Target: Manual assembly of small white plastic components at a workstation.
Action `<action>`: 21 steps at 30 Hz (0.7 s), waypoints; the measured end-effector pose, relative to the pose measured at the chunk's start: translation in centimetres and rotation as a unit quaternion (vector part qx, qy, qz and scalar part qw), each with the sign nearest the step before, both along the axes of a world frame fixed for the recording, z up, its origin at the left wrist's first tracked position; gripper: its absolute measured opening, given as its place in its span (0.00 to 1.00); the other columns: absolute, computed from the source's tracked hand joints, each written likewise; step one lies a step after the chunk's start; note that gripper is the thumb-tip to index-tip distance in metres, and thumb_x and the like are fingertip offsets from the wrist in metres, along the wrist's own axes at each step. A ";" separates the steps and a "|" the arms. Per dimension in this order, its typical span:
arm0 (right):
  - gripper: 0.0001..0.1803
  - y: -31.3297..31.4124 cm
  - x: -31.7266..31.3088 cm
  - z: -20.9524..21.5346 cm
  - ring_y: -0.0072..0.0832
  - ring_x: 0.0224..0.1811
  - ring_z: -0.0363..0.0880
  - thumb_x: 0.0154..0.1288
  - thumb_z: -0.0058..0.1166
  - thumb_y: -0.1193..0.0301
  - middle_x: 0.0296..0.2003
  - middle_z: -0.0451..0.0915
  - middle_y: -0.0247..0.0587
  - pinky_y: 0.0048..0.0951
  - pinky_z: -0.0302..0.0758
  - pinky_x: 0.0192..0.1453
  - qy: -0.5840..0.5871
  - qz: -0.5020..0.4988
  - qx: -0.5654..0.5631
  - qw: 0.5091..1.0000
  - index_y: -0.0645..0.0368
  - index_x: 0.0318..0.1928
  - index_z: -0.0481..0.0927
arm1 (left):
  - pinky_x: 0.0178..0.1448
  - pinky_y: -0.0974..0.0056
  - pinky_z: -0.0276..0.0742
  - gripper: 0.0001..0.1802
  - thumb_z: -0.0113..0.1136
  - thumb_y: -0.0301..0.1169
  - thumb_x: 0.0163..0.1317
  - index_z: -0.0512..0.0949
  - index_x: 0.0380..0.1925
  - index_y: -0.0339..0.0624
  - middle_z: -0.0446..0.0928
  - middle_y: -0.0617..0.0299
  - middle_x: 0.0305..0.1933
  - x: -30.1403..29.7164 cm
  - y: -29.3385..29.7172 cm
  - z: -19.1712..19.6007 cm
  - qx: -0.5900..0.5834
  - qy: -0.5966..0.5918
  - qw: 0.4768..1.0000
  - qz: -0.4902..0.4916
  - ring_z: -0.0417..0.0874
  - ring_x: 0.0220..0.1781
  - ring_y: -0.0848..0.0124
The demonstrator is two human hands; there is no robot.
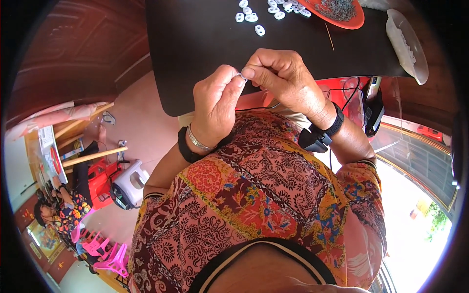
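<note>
My left hand pinches a small white plastic piece between thumb and forefinger, just off the table's near edge. Most of that piece is hidden by the fingertips. Against it, thumb and forefinger of my right hand are pressed together; what they grip is too small to make out. Beyond my hands, several white oval pieces with two holes lie scattered on the black table. An orange-red plate at the far right holds a heap of small grey metal-looking parts.
A thin brown stick lies near the plate. At the table's right end sits a clear plastic tray with white pieces. Dark cables hang under the right edge. To the left are another person, red stools and a pale plastic jug.
</note>
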State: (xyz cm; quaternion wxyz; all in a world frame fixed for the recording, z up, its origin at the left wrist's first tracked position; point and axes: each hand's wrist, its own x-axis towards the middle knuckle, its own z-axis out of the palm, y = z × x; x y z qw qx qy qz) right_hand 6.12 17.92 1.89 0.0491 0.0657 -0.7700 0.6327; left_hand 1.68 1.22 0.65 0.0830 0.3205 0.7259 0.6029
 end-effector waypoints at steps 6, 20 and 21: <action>0.08 0.0 0.2 0.2 0.15 0.26 0.71 0.66 0.52 0.74 0.23 0.74 0.31 0.19 0.71 0.32 0.018 0.011 0.063 0.998 0.67 0.31 0.78 | 0.23 0.67 0.56 0.13 0.51 0.28 0.64 0.64 0.22 0.34 0.59 0.60 0.17 -0.3 -0.4 -0.1 -0.002 0.003 0.999 -0.032 0.55 0.20 0.75; 0.11 2.3 0.3 0.7 0.13 0.30 0.71 0.67 0.53 0.68 0.27 0.77 0.29 0.16 0.70 0.36 -0.049 -0.002 -0.045 0.998 0.63 0.42 0.80 | 0.27 0.73 0.58 0.10 0.49 0.29 0.64 0.71 0.27 0.33 0.66 0.67 0.20 -0.5 -0.3 0.7 0.002 -0.076 0.996 -0.040 0.61 0.22 0.82; 0.10 2.2 0.4 0.9 0.13 0.30 0.71 0.66 0.53 0.69 0.28 0.77 0.28 0.16 0.70 0.36 -0.046 0.007 -0.043 0.998 0.63 0.41 0.80 | 0.26 0.74 0.56 0.11 0.48 0.30 0.64 0.72 0.26 0.34 0.65 0.69 0.21 -0.6 -0.2 0.7 -0.003 -0.068 0.997 -0.036 0.60 0.22 0.84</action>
